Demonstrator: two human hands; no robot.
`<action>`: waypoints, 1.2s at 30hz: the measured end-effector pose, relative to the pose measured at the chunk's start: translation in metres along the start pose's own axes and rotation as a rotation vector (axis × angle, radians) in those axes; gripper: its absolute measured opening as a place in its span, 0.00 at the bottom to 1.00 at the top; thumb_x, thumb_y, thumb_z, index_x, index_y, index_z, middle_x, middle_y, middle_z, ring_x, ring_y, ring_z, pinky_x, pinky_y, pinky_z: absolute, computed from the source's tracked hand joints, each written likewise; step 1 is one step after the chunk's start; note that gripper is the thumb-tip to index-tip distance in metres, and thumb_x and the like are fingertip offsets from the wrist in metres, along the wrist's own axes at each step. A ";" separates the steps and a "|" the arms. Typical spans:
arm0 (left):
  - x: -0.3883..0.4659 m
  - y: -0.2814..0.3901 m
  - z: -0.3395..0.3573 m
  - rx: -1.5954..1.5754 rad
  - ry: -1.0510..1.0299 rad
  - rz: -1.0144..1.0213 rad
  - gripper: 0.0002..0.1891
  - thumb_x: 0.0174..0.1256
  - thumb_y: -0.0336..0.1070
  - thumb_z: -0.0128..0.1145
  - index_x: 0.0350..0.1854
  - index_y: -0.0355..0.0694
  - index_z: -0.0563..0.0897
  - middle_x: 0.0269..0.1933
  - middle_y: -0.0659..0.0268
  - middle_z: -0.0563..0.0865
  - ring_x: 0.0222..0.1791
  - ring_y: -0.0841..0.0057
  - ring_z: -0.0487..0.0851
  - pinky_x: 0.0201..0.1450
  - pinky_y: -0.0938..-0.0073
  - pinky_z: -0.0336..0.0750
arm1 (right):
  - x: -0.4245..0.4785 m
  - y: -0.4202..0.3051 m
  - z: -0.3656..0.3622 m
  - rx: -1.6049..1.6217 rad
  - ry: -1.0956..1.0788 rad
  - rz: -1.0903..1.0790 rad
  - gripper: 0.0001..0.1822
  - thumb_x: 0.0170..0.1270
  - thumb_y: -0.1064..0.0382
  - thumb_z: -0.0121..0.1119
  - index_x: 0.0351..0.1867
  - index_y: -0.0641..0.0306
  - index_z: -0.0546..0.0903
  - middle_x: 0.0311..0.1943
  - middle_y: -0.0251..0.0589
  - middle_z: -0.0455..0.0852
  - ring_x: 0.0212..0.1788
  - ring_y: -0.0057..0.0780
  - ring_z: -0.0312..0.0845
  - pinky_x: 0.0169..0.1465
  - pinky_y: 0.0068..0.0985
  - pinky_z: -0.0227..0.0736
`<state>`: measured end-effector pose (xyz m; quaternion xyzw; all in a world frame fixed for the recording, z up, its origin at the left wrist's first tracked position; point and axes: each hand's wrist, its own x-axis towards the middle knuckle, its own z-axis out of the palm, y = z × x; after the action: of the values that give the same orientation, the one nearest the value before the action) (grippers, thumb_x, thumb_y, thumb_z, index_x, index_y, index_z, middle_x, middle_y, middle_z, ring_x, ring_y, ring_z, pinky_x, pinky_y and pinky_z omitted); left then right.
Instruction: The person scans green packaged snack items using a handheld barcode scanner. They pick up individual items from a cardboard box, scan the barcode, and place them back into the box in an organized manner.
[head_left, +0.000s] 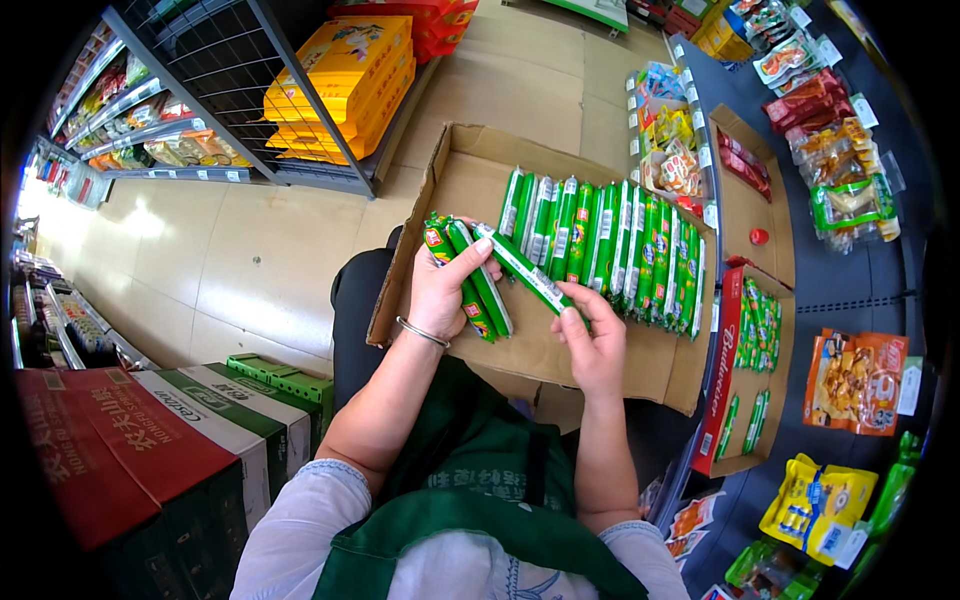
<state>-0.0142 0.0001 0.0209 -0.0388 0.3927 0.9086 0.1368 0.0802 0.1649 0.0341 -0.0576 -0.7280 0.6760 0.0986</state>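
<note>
Several green-wrapped sausage sticks (487, 296) are gripped in my left hand (439, 304), which wears a silver bangle. One more green stick (525, 271) slants between both hands: its upper end lies by my left thumb, and the fingers of my right hand (596, 337) pinch its lower end. A white strip with printing runs along this stick. Beneath my hands is a shallow cardboard tray (469, 176), apparently across my lap. A tight row of similar sausage sticks (600, 236) fills its right part.
Right of the tray, a store shelf holds a red-sided Budweiser carton (724, 375) with green sticks, another cardboard box (761, 217) and hanging snack packs (855, 382). Stacked drink cartons (142, 442) stand at lower left. Yellow packages (352, 82) sit on a rack beyond the tiled floor (255, 247).
</note>
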 end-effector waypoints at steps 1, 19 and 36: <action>0.000 -0.001 0.000 -0.014 0.011 -0.006 0.13 0.60 0.30 0.64 0.45 0.38 0.76 0.33 0.66 0.82 0.28 0.78 0.82 0.33 0.74 0.79 | 0.000 -0.003 0.004 -0.052 0.020 -0.040 0.16 0.65 0.67 0.57 0.54 0.69 0.78 0.33 0.34 0.82 0.30 0.13 0.72 0.34 0.14 0.67; 0.012 -0.005 -0.010 0.024 0.081 -0.218 0.21 0.64 0.35 0.61 0.58 0.39 0.72 0.51 0.63 0.81 0.34 0.74 0.83 0.36 0.69 0.81 | 0.039 -0.001 0.003 -1.298 0.233 -0.451 0.20 0.53 0.57 0.66 0.46 0.62 0.81 0.36 0.41 0.72 0.47 0.41 0.65 0.54 0.45 0.58; -0.001 -0.003 0.003 -0.219 -0.077 -0.211 0.15 0.67 0.40 0.58 0.48 0.35 0.76 0.42 0.55 0.84 0.44 0.68 0.84 0.45 0.67 0.81 | 0.005 0.000 0.029 -0.242 0.064 -0.145 0.23 0.54 0.74 0.65 0.54 0.65 0.75 0.33 0.37 0.78 0.33 0.22 0.74 0.36 0.21 0.72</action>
<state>-0.0124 0.0036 0.0209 -0.0595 0.2794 0.9274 0.2414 0.0693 0.1376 0.0329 -0.0378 -0.8029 0.5722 0.1627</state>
